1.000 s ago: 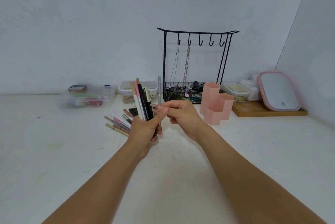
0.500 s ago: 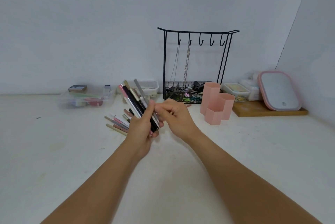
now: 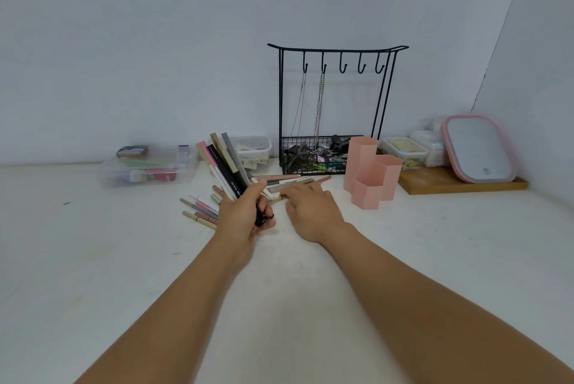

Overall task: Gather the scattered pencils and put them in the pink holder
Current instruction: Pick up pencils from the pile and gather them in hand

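Note:
My left hand (image 3: 245, 216) grips a bundle of several pencils (image 3: 224, 164) that fans up and to the left above the white table. My right hand (image 3: 312, 211) is low over the table just right of it, palm down, its fingers reaching onto loose pencils (image 3: 290, 180) lying in front of the wire stand; I cannot tell whether it grips one. More loose pencils (image 3: 200, 209) lie left of my left hand. The pink holder (image 3: 371, 175), made of three hexagonal cups, stands to the right of my right hand.
A black wire stand (image 3: 337, 110) with hooks, chains and a basket of clips is behind the pencils. A clear box (image 3: 146, 168) sits at the left, small tubs (image 3: 403, 150) and a pink-rimmed mirror (image 3: 476, 147) on a wooden board at the right.
My right hand let go of the grey pencil into the left hand's bundle and dropped to the table by the loose pencils. The bundle tilted further left.

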A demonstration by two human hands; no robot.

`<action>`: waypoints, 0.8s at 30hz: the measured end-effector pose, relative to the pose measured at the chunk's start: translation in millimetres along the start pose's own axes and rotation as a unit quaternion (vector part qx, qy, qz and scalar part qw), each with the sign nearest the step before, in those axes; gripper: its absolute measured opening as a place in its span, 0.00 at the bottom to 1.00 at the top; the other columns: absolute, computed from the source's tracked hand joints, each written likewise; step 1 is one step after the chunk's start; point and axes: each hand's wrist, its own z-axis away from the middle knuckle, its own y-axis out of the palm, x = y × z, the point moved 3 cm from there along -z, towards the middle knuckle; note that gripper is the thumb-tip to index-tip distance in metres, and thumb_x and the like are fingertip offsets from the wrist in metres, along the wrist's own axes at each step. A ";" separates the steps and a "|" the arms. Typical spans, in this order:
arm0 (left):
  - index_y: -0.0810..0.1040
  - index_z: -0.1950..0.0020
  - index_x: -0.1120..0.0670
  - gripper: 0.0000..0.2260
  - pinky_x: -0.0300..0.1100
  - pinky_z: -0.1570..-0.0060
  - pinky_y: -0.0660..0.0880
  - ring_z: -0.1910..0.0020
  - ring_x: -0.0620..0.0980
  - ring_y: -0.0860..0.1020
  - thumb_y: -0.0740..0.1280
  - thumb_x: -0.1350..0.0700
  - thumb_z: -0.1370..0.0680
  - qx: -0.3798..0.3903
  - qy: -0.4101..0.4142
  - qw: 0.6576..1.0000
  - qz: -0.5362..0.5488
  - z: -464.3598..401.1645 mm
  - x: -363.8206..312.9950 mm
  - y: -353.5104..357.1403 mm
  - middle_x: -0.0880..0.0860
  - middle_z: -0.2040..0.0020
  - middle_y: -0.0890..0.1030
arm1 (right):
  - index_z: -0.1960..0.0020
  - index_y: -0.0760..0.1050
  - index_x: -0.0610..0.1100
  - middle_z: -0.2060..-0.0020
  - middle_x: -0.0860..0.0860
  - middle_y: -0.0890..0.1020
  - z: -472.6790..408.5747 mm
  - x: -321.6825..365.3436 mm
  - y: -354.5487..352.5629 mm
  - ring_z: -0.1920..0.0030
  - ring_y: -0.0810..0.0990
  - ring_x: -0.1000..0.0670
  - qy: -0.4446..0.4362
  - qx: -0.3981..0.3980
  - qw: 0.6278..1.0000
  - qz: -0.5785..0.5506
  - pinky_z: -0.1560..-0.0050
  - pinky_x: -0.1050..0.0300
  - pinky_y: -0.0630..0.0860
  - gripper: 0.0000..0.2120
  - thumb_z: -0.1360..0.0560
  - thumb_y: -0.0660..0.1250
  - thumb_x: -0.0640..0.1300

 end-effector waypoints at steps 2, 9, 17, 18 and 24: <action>0.74 0.59 0.57 0.12 0.38 0.76 0.74 0.71 0.47 0.76 0.72 0.51 0.22 -0.004 0.001 1.000 -0.001 -0.5 0.5 0.2 0.51 0.71 0.75 | 0.32 0.72 0.51 0.32 0.52 0.75 1.9 -0.3 -3.3 0.33 0.68 0.43 0.011 -0.019 1.000 -0.005 0.38 0.45 0.69 0.17 0.18 0.56 0.48; 0.74 0.49 0.58 0.14 0.39 0.74 0.74 0.69 0.49 0.76 0.73 0.50 0.23 0.004 0.013 1.000 -0.025 -2.3 3.6 1.6 0.52 0.70 0.75 | 0.44 0.83 0.53 0.47 0.51 0.83 5.7 -13.8 -24.1 0.45 0.78 0.46 0.025 -0.033 0.999 0.008 0.56 0.54 0.73 0.13 0.22 0.64 0.40; 0.75 0.55 0.57 0.12 0.40 0.77 0.68 0.73 0.49 0.72 0.73 0.51 0.22 0.006 0.033 0.999 -0.042 7.7 -3.0 3.1 0.52 0.72 0.74 | 0.48 0.84 0.52 0.49 0.56 0.83 14.0 -23.8 -42.2 0.51 0.81 0.52 0.000 -0.001 0.999 -0.051 0.51 0.55 0.78 0.09 0.25 0.72 0.41; 0.73 0.56 0.56 0.13 0.39 0.77 0.66 0.74 0.48 0.70 0.73 0.50 0.22 0.005 0.034 0.999 -0.038 7.2 -4.2 2.3 0.51 0.73 0.73 | 0.47 0.84 0.52 0.49 0.56 0.82 14.7 -21.5 -41.5 0.52 0.81 0.53 -0.013 0.001 0.998 -0.059 0.50 0.56 0.77 0.09 0.25 0.71 0.41; 0.67 0.63 0.54 0.19 0.41 0.76 0.58 0.77 0.47 0.63 0.74 0.48 0.23 -0.037 0.019 0.999 -0.033 3.9 -7.4 -3.8 0.49 0.76 0.68 | 0.51 0.85 0.50 0.52 0.53 0.82 11.7 -4.5 -33.1 0.54 0.80 0.50 -0.087 -0.015 0.990 -0.111 0.50 0.48 0.79 0.06 0.23 0.70 0.41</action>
